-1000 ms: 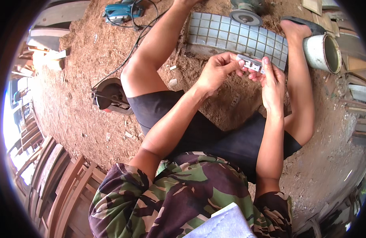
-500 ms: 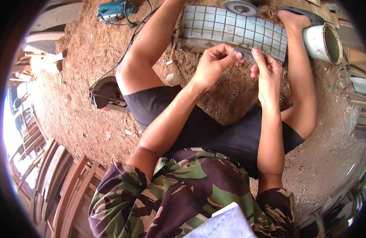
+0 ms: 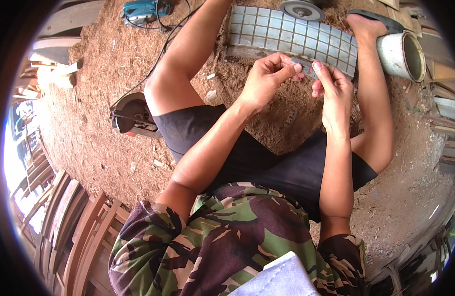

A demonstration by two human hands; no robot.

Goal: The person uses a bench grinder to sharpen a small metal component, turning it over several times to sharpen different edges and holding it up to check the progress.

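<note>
Grey and thin, a small flat strip (image 3: 305, 66) sits pinched between our two hands, held out over our lap and just in front of the tiled panel (image 3: 291, 34) on the ground. Our left hand (image 3: 267, 81) curls nearly closed, thumb and forefinger nipping the strip's left end; our right hand (image 3: 333, 91) is half closed, its fingertips (image 3: 317, 66) pressing the right end, the other fingers loosely bent. We cannot tell what the strip is made of. We judge it light and fairly stiff, easy to drop from a fingertip pinch and perhaps sharp along the edges, so the flat faces near each end look like the safest places to take hold.

Beyond our left hand a grey disc (image 3: 300, 9) rests on the panel. Off past our right hand stands a white pot (image 3: 402, 55) on its side. Well out beyond our left elbow, a circular saw (image 3: 133, 116) and a blue power tool (image 3: 143, 10) lie in the sawdust (image 3: 89, 98).
</note>
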